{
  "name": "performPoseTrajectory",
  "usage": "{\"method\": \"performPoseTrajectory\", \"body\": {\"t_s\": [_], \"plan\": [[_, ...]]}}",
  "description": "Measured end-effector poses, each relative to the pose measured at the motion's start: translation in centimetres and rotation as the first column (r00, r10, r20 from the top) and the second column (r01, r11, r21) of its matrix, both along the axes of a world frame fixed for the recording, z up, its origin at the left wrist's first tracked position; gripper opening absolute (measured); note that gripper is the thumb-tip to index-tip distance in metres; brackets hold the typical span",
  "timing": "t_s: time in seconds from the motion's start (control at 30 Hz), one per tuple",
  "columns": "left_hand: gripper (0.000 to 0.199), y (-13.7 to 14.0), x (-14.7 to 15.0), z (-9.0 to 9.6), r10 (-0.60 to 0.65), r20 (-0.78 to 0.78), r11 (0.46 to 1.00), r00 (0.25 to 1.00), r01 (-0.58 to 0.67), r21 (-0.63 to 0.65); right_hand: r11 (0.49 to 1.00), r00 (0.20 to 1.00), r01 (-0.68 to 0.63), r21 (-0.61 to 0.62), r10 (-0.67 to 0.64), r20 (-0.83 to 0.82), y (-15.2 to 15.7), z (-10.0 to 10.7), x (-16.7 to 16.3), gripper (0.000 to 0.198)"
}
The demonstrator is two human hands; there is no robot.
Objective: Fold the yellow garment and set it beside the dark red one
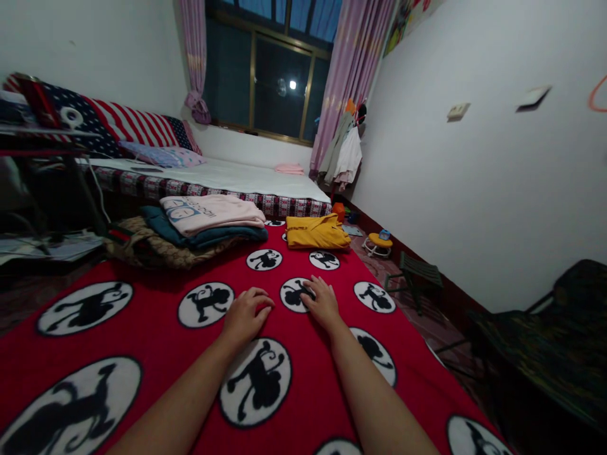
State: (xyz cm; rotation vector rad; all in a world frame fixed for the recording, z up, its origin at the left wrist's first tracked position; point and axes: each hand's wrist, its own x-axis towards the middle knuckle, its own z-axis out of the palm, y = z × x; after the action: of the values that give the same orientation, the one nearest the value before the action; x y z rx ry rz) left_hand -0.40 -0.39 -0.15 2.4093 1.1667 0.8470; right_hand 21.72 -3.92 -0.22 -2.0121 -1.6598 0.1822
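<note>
On the red blanket (pixel 156 328) w/ black monkey circles, both your hands lie flat, near the middle. Your left hand (pixel 244 314) rests palm down, fingers curled loosely under, nothing in grip. Your right hand (pixel 321 302) sits just beside it, fingers spread flat over 1 white circle, also holding nothing. Hands close but apart. Beyond them, a folded yellow garment (pixel 317 231) lies at the blanket's far edge. Left of it, a stack of folded clothes (pixel 199 224): pink top on a dark teal piece on a brown patterned 1. Behind, a bed (pixel 246 180) w/ white sheet, under a dark window (pixel 270 82) w/ pink curtains (pixel 353 69). Small yellow stool (pixel 379 243) on floor, right side.
</note>
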Motion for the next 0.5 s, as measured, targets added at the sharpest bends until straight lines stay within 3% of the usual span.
{"method": "performPoseTrajectory", "body": {"t_s": [0.37,0.43,0.5], "plan": [[0.021,0.3,0.2,0.2,0.012,0.016,1.000,1.000,-0.012,-0.027,0.999,0.998,-0.005,0.052,0.008,-0.064,0.0,-0.8,0.3,0.035],[0.020,0.3,0.2,0.2,0.009,0.024,1.000,1.000,-0.009,-0.024,0.993,0.987,0.004,0.120,0.015,-0.162,0.4,-0.8,0.1,0.032],[0.019,0.2,0.2,0.2,0.005,0.030,1.000,1.000,-0.004,-0.020,0.972,0.921,0.050,0.232,0.045,-0.387,0.8,0.7,-0.5,0.029]]}}
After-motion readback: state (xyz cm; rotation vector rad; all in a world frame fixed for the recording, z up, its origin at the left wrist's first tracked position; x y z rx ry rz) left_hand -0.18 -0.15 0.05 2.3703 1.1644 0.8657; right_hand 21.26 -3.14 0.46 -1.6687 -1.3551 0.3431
